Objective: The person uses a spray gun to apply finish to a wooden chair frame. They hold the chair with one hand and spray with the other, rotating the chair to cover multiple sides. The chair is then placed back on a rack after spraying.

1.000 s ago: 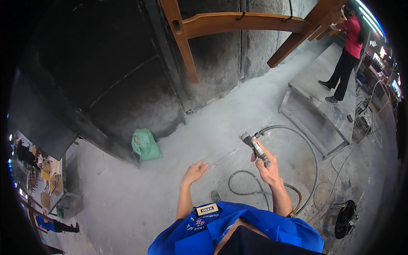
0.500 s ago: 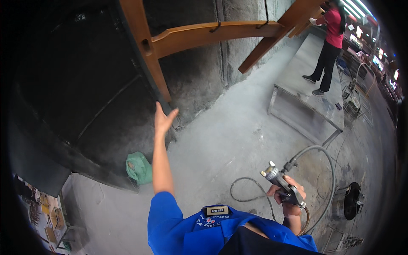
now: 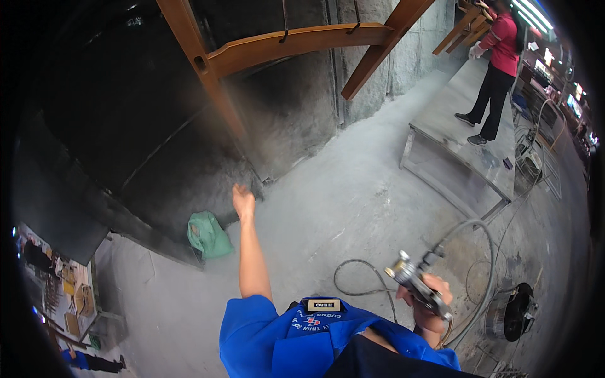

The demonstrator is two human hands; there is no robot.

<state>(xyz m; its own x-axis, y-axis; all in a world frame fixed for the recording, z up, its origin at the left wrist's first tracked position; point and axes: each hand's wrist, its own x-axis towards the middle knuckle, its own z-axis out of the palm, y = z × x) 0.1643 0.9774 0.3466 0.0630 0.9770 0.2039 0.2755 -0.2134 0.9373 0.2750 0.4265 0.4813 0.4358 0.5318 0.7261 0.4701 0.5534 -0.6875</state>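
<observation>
- In front of the person, a wooden frame (image 3: 302, 43) is hanging from dark hooks (image 3: 283, 31) before a dark, dusty wall (image 3: 151, 120); a curved rail is joining its two slanting posts.
- At the lower right, the right hand (image 3: 436, 287) is gripping a spray gun (image 3: 411, 279), the fingers closing around its handle, and the gun's front end is pointing forward and to the left, well apart from the frame.
- From the gun, a grey hose (image 3: 490, 268) is curving out to the right, while a thinner dark loop of hose (image 3: 353, 261) is lying on the floor (image 3: 302, 233).
- On the other side, the left hand (image 3: 243, 201) is hovering at arm's reach, just below the nearer post's hazy lower end in this view; no object is showing in it, and whether its fingers are spreading or curling I cannot tell.
- Near that hand, a green bag (image 3: 209, 236) is resting on the floor beside the wall.
- At the upper right, a co-worker in a red shirt (image 3: 504, 47) is standing on a grey platform (image 3: 450, 120), reaching toward other wooden pieces (image 3: 465, 30).
</observation>
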